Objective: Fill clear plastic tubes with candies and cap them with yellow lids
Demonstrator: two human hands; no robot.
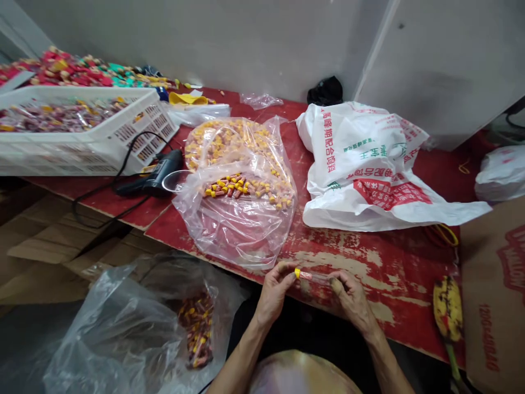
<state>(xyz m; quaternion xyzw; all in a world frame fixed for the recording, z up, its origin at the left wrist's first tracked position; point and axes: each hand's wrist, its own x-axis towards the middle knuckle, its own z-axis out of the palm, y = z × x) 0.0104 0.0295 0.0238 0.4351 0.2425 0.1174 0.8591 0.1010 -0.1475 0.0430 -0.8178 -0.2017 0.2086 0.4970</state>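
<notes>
Small clear plastic tube with a yellow cap [310, 276] sat level between my hands at the near edge of the worn red surface [369, 257]. My left hand [274, 293] pinched the cap end; my right hand [349, 295] pinched the other. I judged a light, square grip best.

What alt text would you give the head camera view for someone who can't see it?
Two hands, left hand and right hand, hold a small yellow-capped tube over a worn red table, near a clear bag of similar tubes.
</notes>
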